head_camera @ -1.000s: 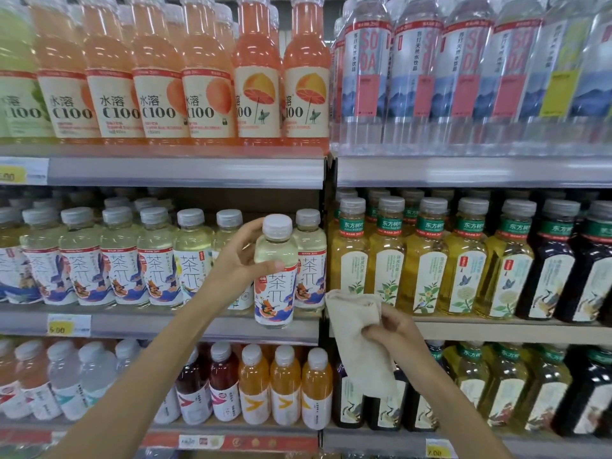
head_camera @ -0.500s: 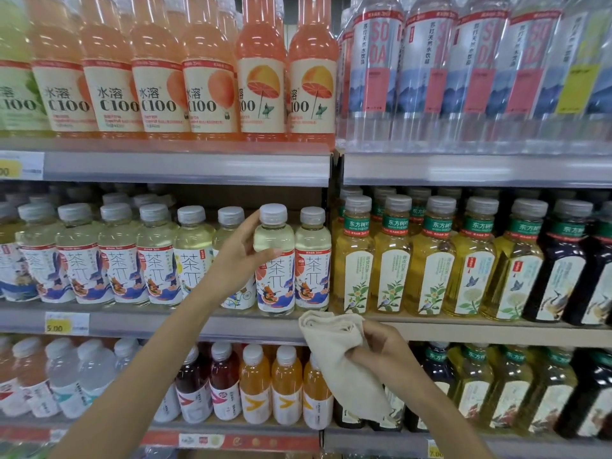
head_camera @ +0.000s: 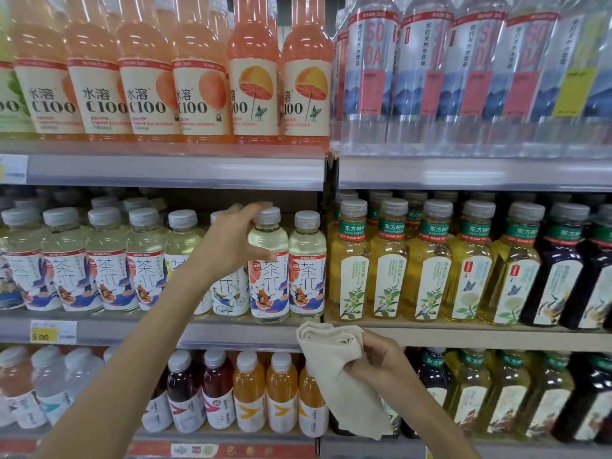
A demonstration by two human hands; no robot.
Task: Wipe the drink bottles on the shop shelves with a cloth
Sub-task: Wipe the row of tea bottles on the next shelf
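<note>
Left hand (head_camera: 231, 241) is opening off the shelved tea bottle (head_camera: 269, 266); right hand (head_camera: 377, 362) is gripping the cloth (head_camera: 334, 359); next bottle probably needs lifting out.

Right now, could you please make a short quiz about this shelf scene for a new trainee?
1. True or false: the right hand holds a cloth.
2. Where does the tea bottle by the left hand stand? A) on the middle shelf B) lifted in the air C) on the top shelf
3. Fill in: the yellow price tag on the middle shelf reads ____.

Key: 1 true. 2 A; the bottle stands in its row, and the open left hand is at its neck and cap, thumb by the label. 3 5.00.
</note>
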